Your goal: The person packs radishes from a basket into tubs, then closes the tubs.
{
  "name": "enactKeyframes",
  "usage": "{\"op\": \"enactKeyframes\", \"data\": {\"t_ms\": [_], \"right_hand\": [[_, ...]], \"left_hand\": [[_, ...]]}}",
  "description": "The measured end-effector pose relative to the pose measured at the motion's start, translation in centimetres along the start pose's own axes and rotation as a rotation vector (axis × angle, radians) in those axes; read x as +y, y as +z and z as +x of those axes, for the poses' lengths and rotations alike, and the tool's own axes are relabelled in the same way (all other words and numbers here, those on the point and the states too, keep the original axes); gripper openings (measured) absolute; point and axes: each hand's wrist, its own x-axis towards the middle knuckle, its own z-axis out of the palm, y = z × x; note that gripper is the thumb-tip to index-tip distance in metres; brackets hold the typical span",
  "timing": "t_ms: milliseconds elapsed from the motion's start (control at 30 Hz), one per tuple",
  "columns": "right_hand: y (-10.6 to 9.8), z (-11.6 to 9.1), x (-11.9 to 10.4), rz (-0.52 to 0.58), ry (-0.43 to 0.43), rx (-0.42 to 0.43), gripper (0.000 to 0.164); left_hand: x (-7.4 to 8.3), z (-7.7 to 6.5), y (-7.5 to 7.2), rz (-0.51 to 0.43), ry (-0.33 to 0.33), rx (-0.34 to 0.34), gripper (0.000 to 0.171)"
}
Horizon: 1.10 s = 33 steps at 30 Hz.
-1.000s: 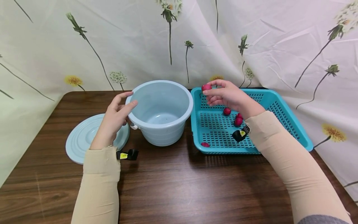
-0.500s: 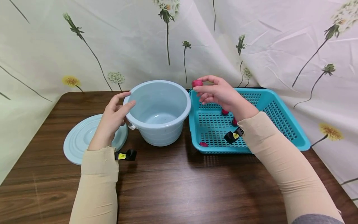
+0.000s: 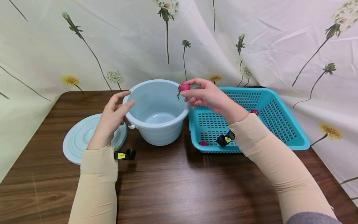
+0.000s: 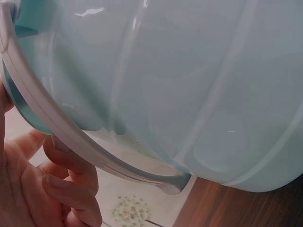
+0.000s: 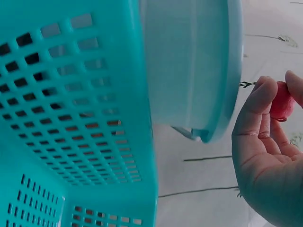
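My left hand (image 3: pixel 110 116) grips the left rim of a light blue bucket (image 3: pixel 162 135), thumb and index finger over the edge. In the left wrist view, curled fingers (image 4: pixel 71 191) lie beside the bucket's pale handle (image 4: pixel 66 127). Above the bucket's right rim, my right hand (image 3: pixel 208 96) pinches a red radish (image 3: pixel 184 88) between thumb and fingertips. A short dark green stem hangs from the radish. The right wrist view shows the same radish (image 5: pixel 282 100) beyond the rim. Part of the bucket's bottom shows inside.
A turquoise perforated basket (image 3: pixel 279 121) stands right of the bucket, under my right forearm. One radish (image 3: pixel 203 143) lies in its front left corner, another (image 3: pixel 254 112) farther back. The light blue lid (image 3: pixel 75 140) lies on the wooden table (image 3: pixel 173 186) at left. A flowered cloth (image 3: pixel 134 37) hangs behind.
My right hand has moved left with the radish, from over the basket to the bucket's right rim. My left hand keeps its hold on the bucket.
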Motion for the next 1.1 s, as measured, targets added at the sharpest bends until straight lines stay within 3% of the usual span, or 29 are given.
{"op": "enactKeyframes", "data": {"t_ms": [600, 1100], "right_hand": [[0.69, 0.66, 0.23, -0.155, 0.018, -0.042, 0.036], [0.64, 0.89, 0.33, -0.198, 0.041, -0.055, 0.04]], "left_hand": [[0.13, 0.08, 0.06, -0.001, 0.002, 0.009, 0.058], [0.08, 0.04, 0.04, 0.011, -0.009, 0.007, 0.06]]}}
